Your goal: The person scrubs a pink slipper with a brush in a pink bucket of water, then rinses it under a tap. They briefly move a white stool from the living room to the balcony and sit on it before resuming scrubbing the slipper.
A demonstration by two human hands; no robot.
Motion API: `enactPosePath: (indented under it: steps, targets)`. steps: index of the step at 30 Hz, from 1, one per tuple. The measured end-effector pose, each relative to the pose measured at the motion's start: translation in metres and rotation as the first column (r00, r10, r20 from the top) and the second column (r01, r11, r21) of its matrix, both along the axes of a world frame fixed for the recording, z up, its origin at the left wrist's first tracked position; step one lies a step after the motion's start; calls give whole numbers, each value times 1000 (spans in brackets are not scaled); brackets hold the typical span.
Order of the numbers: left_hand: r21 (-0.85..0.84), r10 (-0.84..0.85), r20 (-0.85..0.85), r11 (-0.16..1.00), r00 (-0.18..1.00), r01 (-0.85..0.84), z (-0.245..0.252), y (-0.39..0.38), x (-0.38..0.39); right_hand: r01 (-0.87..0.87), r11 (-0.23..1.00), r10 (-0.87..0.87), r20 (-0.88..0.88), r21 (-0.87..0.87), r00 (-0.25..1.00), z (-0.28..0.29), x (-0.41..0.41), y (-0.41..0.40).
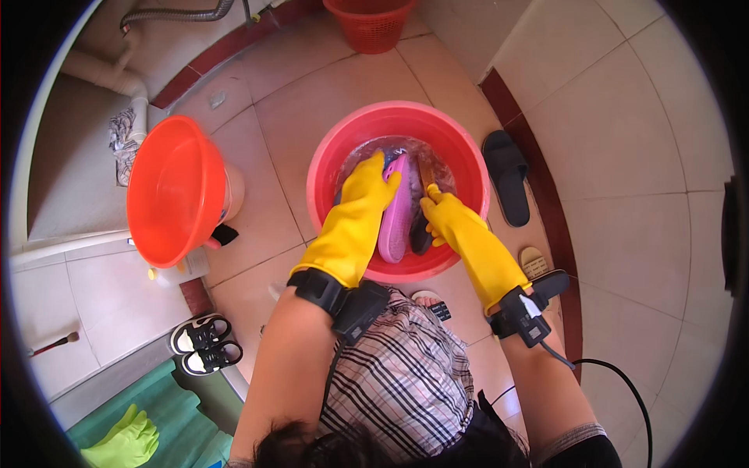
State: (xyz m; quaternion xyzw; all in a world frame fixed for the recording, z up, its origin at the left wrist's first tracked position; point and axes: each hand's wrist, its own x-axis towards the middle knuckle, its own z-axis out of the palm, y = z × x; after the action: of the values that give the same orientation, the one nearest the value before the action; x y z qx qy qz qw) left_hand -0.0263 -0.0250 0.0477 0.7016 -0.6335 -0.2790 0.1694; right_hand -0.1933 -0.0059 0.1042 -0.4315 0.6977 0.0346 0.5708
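In front of me a pink plastic basin (398,110) stands on the tiled floor, with water in it. My left hand (364,202), in a yellow rubber glove, grips a pink slipper (398,219) tilted up inside the basin, its sole turned to the right. My right hand (447,216), in a matching glove, is closed around a brush (429,175), beside that sole; the brush's lower end is partly hidden in the water. A dark item (420,234) lies between the slipper and my right hand. Something bluish shows behind my left fingers.
An orange-red basin (175,190) leans at the left beside a bottle (181,268). A red basket (374,26) stands at the back. Dark slippers (506,178) lie along the right wall, near a beige one (532,262). Black-and-white shoes (205,345) and green gloves (126,439) are lower left.
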Motion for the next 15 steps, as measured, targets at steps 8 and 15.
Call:
enactPosePath:
  steps: [8, 15]
  targets:
    - [534, 102, 52, 838, 993, -114, -2, -19, -2, 74, 997, -75, 108, 16, 991, -2, 9, 12]
    - [554, 396, -619, 832, 679, 19, 32, -5, 37, 230, 967, -197, 259, -105, 946, 29, 8, 27]
